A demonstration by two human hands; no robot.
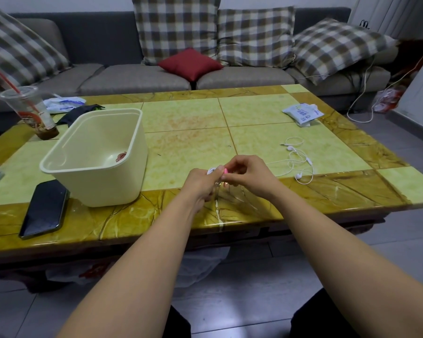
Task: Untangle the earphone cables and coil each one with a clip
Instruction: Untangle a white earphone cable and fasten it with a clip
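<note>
One cream tub, reddish coil on its floor.

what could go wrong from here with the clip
1. The left hand grips the white coil while the right hand pinches the pink clip by the fingertips; a slip could let the coil spring open.
2. Both hands work near the table's front edge, so a dropped clip may fall to the floor.
3. The loose earphones lie close by the right forearm and could be swept off.
</note>
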